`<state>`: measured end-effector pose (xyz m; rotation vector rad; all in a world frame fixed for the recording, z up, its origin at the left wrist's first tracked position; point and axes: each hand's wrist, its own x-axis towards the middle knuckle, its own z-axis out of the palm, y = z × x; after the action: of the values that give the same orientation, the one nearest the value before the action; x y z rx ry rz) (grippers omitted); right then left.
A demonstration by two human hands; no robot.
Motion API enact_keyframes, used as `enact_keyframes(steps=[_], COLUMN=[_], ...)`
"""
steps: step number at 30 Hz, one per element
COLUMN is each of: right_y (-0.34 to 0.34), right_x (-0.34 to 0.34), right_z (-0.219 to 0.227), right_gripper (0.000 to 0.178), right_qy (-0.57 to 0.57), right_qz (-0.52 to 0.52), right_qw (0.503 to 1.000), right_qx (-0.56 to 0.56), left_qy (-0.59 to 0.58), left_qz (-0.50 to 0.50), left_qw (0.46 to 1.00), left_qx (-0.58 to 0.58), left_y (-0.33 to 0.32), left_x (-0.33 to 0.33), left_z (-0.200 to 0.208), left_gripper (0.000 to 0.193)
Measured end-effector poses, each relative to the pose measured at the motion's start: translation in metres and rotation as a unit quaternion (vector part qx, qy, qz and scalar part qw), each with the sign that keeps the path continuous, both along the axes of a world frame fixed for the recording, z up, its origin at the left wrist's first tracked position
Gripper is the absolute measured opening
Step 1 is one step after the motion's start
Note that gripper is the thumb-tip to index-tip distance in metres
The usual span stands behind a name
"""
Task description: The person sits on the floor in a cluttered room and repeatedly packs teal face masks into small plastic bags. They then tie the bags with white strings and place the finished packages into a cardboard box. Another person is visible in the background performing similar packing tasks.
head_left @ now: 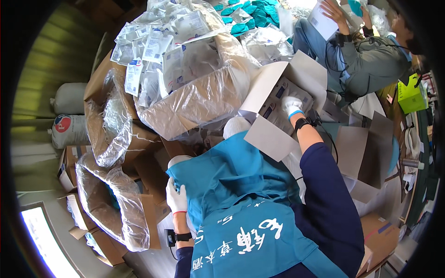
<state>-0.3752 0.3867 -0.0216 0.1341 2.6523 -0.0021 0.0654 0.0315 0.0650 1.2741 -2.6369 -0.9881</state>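
My right hand (292, 106), in a white glove, reaches into an open cardboard box (309, 69) ahead of me on the right. It touches or hovers just over flat grey-and-white packets (273, 104) lying inside; its fingertips are hidden. My left hand (176, 198), also gloved in white, rests at the left edge of my teal apron (245, 222), by my knee. Its fingers are stretched out and nothing shows in them. Straight ahead, a large plastic-lined carton (194, 104) is heaped with clear-and-white packets (185, 28).
Plastic-lined cartons (111, 197) stand on my left, with white sacks (69, 132) behind. Teal pads (255, 16) lie scattered at the far side. Another person (371, 62) sits at the far right, holding a white sheet. An open grey-white box (364, 148) stands right of my arm.
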Motion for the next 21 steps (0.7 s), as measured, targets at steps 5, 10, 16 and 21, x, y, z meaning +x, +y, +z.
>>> enact_keyframes(steps=[5, 10, 16, 21], right_y=[0.031, 0.033, -0.01, -0.091], right_x=[-0.013, 0.036, 0.144, 0.24], right_z=[-0.002, 0.084, 0.17, 0.196], right_gripper=[0.032, 0.024, 0.02, 0.032], right_qy=[0.082, 0.274, 0.201, 0.214], right_qz=[0.027, -0.029, -0.14, 0.17], right_qw=[0.994, 0.947, 0.647, 0.747], right_qx=[-0.067, -0.166, -0.723, -0.606], left_qy=[-0.003, 0.051, 0.267, 0.331], left_qz=[-0.032, -0.057, -0.216, -0.22], left_qw=[0.999, 0.98, 0.939, 0.895], left_qx=[-0.04, -0.181, -0.023, 0.202], left_y=[0.0, 0.016, 0.085, 0.127], left_x=[-0.013, -0.029, -0.109, -0.151], left_z=[0.001, 0.029, 0.109, 0.117], left_gripper=[0.053, 0.042, 0.04, 0.052])
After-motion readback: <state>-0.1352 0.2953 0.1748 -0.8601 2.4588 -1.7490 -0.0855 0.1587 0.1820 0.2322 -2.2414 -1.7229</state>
